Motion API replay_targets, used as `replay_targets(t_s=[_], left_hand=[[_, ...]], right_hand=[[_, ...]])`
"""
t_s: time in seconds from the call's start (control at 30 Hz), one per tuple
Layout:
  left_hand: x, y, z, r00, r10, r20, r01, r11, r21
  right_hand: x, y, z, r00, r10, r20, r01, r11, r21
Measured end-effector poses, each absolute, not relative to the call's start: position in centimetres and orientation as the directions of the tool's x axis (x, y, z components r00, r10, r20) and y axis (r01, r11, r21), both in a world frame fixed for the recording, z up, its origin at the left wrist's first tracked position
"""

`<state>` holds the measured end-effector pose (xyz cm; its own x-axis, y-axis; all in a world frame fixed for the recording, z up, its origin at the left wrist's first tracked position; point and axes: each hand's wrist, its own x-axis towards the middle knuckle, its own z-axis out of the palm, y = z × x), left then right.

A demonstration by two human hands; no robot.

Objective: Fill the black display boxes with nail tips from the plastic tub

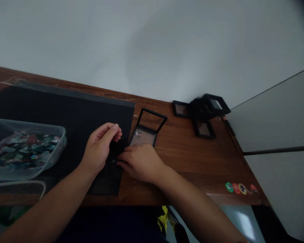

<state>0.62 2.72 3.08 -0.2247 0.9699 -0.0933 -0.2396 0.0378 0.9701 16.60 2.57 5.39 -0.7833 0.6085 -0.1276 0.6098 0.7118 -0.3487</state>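
Over the black mat [98, 111] my left hand [97, 146] is raised, its fingers curled and the thumb pressed to them. Whatever that pinch contains, if anything, is hidden. My right hand [142, 160] lies low at the mat's right edge, its fingertips closed on a small shiny stone [114, 161], which shows only in part. Just beyond that hand stands a black-framed display box [152, 120] with its clear lid tilted up. Inside, a couple of small clear stones [138, 134] rest on the pale base, whose near part is covered by my right hand.
At left, a clear plastic tub [62, 145] holds many coloured polished stones [27, 148]. Several black display frames [204, 130] are grouped at the back right by the wall. Round coloured stickers [235, 188] mark the table's [187, 152] front right.
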Motion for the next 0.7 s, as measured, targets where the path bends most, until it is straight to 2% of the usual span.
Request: replay_targets(t_s=[0.1, 0.2, 0.27, 0.33, 0.37, 0.43, 0.5, 0.6, 0.7], left_hand=[[0.7, 2.7, 3.1, -0.222, 0.971, -0.087, -0.228, 0.035, 0.973], [0.6, 2.7, 3.1, -0.190, 0.981, -0.047, -0.194, 0.010, 0.981], [0.5, 2.7, 3.0, -0.179, 0.984, -0.023, -0.174, -0.009, 0.985], [0.4, 2.6, 3.0, -0.187, 0.982, -0.016, -0.154, -0.013, 0.988], [0.4, 2.6, 3.0, -0.188, 0.982, -0.019, -0.136, -0.007, 0.991], [0.4, 2.3, 2.9, -0.161, 0.987, -0.016, -0.061, 0.006, 0.998], [0.7, 2.0, 2.9, -0.112, 0.993, 0.045, 0.063, -0.038, 0.997], [1.3, 1.3, 2.6, -0.026, 0.969, 0.247, 0.266, -0.232, 0.936], [1.5, 0.9, 2.4, 0.025, 0.910, 0.414, 0.383, -0.391, 0.837]], right_hand=[[16.1, 2.3, 5.3, -0.792, 0.599, -0.120, 0.603, 0.738, -0.303], [16.0, 2.0, 5.1, -0.796, 0.598, -0.091, 0.592, 0.740, -0.318], [16.3, 2.0, 5.1, -0.805, 0.590, -0.064, 0.565, 0.728, -0.388], [17.0, 2.4, 5.3, -0.777, 0.630, -0.012, 0.540, 0.656, -0.528], [17.4, 2.7, 5.5, -0.728, 0.685, 0.017, 0.527, 0.576, -0.625], [18.4, 3.5, 6.0, -0.553, 0.833, 0.020, 0.441, 0.313, -0.841], [19.3, 4.4, 6.4, -0.375, 0.926, -0.037, 0.227, 0.053, -0.972], [19.9, 5.1, 6.9, -0.315, 0.938, -0.148, -0.046, -0.171, -0.984], [19.9, 4.9, 7.1, -0.383, 0.893, -0.236, -0.150, -0.313, -0.938]])
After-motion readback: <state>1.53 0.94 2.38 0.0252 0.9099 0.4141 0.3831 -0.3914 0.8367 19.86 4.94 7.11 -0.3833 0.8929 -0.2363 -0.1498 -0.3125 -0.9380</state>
